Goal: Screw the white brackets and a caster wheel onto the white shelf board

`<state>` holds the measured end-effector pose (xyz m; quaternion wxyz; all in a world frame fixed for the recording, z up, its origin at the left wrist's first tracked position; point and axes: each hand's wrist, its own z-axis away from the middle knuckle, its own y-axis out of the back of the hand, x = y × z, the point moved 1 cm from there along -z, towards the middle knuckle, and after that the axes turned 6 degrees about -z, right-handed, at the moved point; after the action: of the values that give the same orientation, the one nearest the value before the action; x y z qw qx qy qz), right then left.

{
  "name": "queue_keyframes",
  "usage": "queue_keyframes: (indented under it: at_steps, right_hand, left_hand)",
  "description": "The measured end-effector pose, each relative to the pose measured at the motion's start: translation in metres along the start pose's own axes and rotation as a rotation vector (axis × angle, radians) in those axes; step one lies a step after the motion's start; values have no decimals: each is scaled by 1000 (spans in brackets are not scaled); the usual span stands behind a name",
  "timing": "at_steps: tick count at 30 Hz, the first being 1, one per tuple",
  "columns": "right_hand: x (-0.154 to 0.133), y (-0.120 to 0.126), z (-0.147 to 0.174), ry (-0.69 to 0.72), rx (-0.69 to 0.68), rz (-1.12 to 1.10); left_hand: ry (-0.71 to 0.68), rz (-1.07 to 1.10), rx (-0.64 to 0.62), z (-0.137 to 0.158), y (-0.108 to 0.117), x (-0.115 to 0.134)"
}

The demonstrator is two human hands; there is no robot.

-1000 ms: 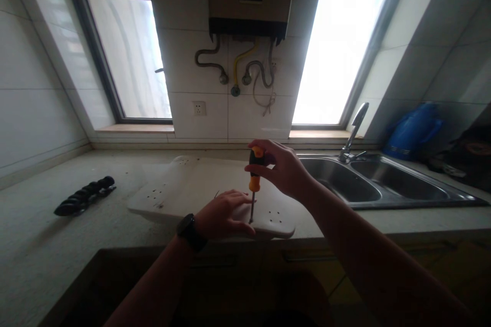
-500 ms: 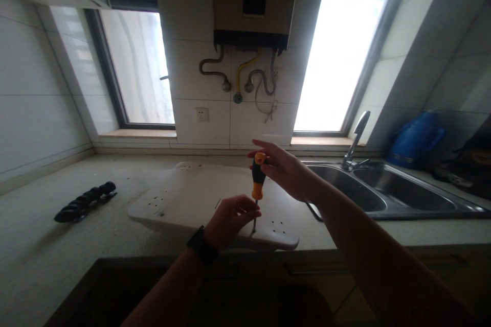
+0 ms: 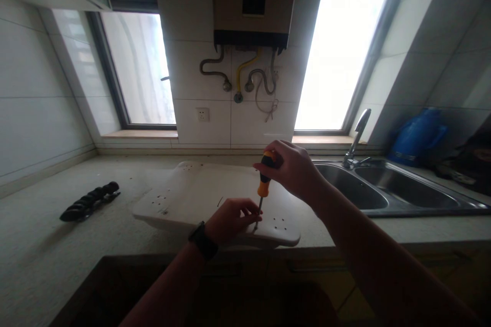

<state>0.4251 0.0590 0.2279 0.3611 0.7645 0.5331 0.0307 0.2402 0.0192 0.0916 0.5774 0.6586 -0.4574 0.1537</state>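
My right hand (image 3: 292, 166) is closed round the black and orange handle of a screwdriver (image 3: 264, 187). Lower down, the fingers of my left hand (image 3: 235, 218) pinch the metal shaft near its tip. The screwdriver stands nearly upright, leaning a little to the right at the top. Its tip meets the front edge area of a white plastic panel (image 3: 199, 189) lying flat on the counter. Small dark holes show in groups near the panel's corners. A dark watch sits on my left wrist.
On the counter (image 3: 115, 235) to the left lies a black ridged object (image 3: 90, 202). A double steel sink (image 3: 412, 191) with a faucet (image 3: 356, 140) is at the right, and a blue jug (image 3: 416, 137) stands behind it. A water heater (image 3: 255, 2) hangs above, with pipes below.
My right hand's fingers, stretched out beside the handle before, have closed round it. The screwdriver's top has tilted slightly to the right. My left hand stays at the shaft.
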Motion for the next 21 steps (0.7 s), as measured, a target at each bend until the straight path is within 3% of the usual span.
queue_keyframes:
  at_steps: [2, 6, 8, 11, 17, 21]
  right_hand:
    - [4, 5, 0, -35, -91, -82]
    - [10, 15, 0, -95, -364, -523]
    - [11, 19, -1, -82, -399, -577]
    - [9, 20, -4, -85, -357, -533]
    - [5, 18, -8, -15, -254, -144]
    - [6, 17, -8, 6, -202, -38]
  left_hand:
    - [-6, -16, -1, 1, 0, 1]
    - [-8, -16, 0, 2, 1, 2]
    - [-11, -4, -7, 2, 1, 1]
    - [-18, 28, -28, 2, 0, 1]
    - [-35, 10, -44, 2, 1, 5]
    - [-13, -4, -42, 1, 2, 4]
